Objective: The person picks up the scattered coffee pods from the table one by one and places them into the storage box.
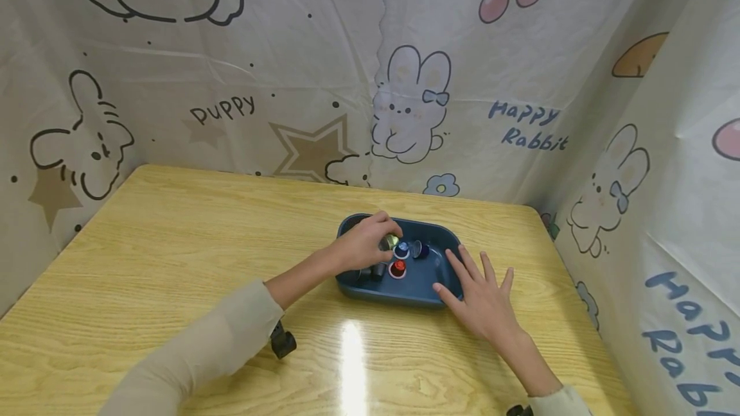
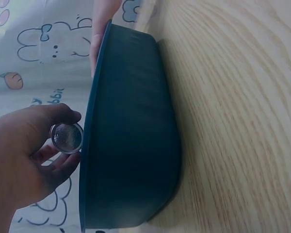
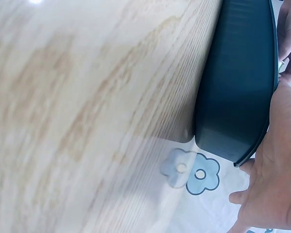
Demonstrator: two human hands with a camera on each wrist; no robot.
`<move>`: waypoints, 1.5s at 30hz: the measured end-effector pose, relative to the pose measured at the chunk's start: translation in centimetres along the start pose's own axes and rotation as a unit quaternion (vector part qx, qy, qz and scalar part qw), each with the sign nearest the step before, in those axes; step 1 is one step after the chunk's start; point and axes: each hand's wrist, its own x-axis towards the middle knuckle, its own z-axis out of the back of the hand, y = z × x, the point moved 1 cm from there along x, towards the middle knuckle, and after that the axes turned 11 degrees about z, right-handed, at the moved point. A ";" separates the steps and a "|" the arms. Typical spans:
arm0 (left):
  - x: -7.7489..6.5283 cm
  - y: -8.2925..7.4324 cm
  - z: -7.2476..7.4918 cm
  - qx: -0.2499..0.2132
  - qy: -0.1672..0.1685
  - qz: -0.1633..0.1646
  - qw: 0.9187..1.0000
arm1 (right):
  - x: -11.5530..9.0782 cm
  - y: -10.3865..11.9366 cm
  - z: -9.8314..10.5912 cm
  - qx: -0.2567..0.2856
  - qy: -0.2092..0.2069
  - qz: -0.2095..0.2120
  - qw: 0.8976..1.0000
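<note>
A dark blue plastic tray (image 1: 399, 300) with raised sides holds several coffee capsules. My left hand (image 1: 365, 242) reaches over its left side and pinches a yellow-green capsule (image 1: 392, 241) between thumb and fingers. In the left wrist view, the round silvery face of that capsule (image 2: 67, 138) shows beside the tray's rim. Around the fingers lie a light blue capsule (image 1: 401, 249), a dark blue capsule (image 1: 421, 250), a red capsule (image 1: 399, 266) and dark capsules (image 1: 378, 270). My right hand (image 1: 482, 297) rests with spread fingers on the tray's right rim.
The tray stands on a light wood-grain table (image 1: 220, 242). A patterned cloth (image 1: 312, 82) with cartoon animals hangs behind the table and along both sides. Small black devices (image 1: 282, 340) are strapped at the wrists.
</note>
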 end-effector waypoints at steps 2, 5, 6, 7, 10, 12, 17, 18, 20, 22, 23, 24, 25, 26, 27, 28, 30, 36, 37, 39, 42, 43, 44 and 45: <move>0.2 -0.2 -0.3 0.002 0.003 -0.003 1.000 | 0.0 0.0 0.0 0.000 0.000 0.000 1.000; 0.4 -0.5 -0.7 0.006 0.009 -0.005 1.000 | 0.0 -0.1 0.0 0.002 -0.002 0.002 1.000; 0.5 -0.6 -0.9 0.008 0.011 -0.007 1.000 | 0.0 -0.1 0.0 0.003 -0.003 0.003 1.000; 0.6 -0.8 -1.1 0.009 0.012 -0.009 1.000 | 0.0 -0.1 0.0 0.003 -0.003 0.004 1.000; 1.0 -1.2 -1.7 0.018 0.017 -0.021 0.999 | 0.0 -0.1 -0.1 0.005 -0.003 0.006 1.000; 1.2 -1.5 -2.0 0.024 0.019 -0.030 0.999 | 0.0 -0.1 -0.1 0.005 -0.002 0.006 1.000; 1.6 -2.4 -2.8 0.037 0.026 -0.039 0.998 | 0.0 -0.1 -0.1 0.008 -0.002 0.007 1.000; 1.6 -2.6 -3.0 0.038 0.028 -0.040 0.998 | 0.0 -0.1 -0.1 0.008 -0.002 0.008 1.000; 1.8 -2.8 -3.3 0.045 0.029 -0.044 0.998 | 0.0 -0.1 -0.1 0.008 -0.003 0.009 1.000; 1.9 -3.0 -3.5 0.053 0.032 -0.047 0.997 | 0.0 -0.1 -0.1 0.008 -0.003 0.008 1.000; 2.0 -3.0 -3.7 0.058 0.033 -0.049 0.997 | 0.0 -0.2 -0.1 0.008 -0.004 0.008 1.000; 2.0 -3.1 -3.8 0.063 0.034 -0.050 0.996 | 0.0 -0.2 -0.2 0.008 -0.003 0.008 1.000; 2.1 -3.1 -3.9 0.068 0.035 -0.052 0.996 | 0.0 -0.2 -0.2 0.007 -0.004 0.008 1.000; 2.2 -3.1 -4.0 0.073 0.037 -0.053 0.995 | 0.0 -0.2 -0.2 0.006 -0.004 0.007 1.000; 2.3 -3.1 -4.1 0.078 0.038 -0.053 0.995 | 0.0 -0.2 -0.2 0.007 -0.004 0.007 1.000; 2.3 -3.1 -4.2 0.082 0.039 -0.053 0.995 | 0.0 -0.2 -0.2 0.007 -0.005 0.007 1.000; 2.4 -3.2 -4.3 0.089 0.039 -0.053 0.994 | 0.0 -0.2 -0.1 0.007 -0.006 0.006 1.000; 2.7 -3.2 -4.6 0.107 0.043 -0.050 0.992 | 0.0 -0.2 -0.1 0.009 -0.004 0.006 1.000; 2.7 -3.2 -4.7 0.110 0.045 -0.050 0.992 | 0.0 -0.2 -0.1 0.008 -0.003 0.006 1.000; 2.8 -3.2 -4.9 0.115 0.050 -0.051 0.991 | 0.0 -0.2 -0.1 0.009 -0.002 0.006 1.000; 3.0 -3.1 -5.2 0.124 0.054 -0.053 0.989 | 0.0 -0.2 -0.1 0.010 -0.001 0.006 1.000; 3.0 -3.1 -5.2 0.125 0.055 -0.054 0.989 | 0.0 -0.2 -0.1 0.010 -0.001 0.007 1.000; 3.0 -3.1 -5.3 0.128 0.056 -0.055 0.989 | 0.0 -0.2 -0.1 0.011 0.000 0.007 1.000; 3.1 -3.1 -5.4 0.131 0.056 -0.055 0.988 | 0.0 -0.2 -0.1 0.010 0.000 0.007 1.000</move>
